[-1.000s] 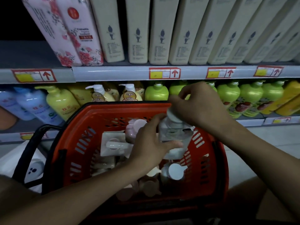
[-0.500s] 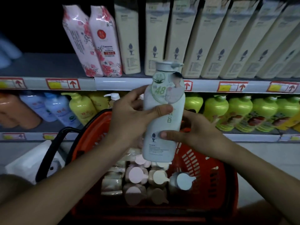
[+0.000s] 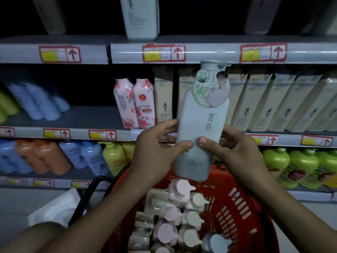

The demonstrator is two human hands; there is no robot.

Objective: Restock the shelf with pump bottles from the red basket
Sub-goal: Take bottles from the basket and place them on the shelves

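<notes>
Both hands grip one pale pump bottle (image 3: 201,125) upright: the left hand (image 3: 155,152) wraps its lower left side, the right hand (image 3: 235,152) its lower right, thumbs pressed on the front. Below the hands, a red basket (image 3: 237,207) holds more bottles. Behind them stand stocked shelves (image 3: 200,53).

Other stock along the dim aisle

Two pink floral bottles (image 3: 135,104) stand just beside a row of cream cartons (image 3: 273,105). One level down sit blue bottles (image 3: 87,157), orange bottles (image 3: 45,157), a yellow pump bottle (image 3: 114,159) and green bottles (image 3: 302,165). Red-and-yellow price tags (image 3: 164,53) line the shelf edges.
</notes>
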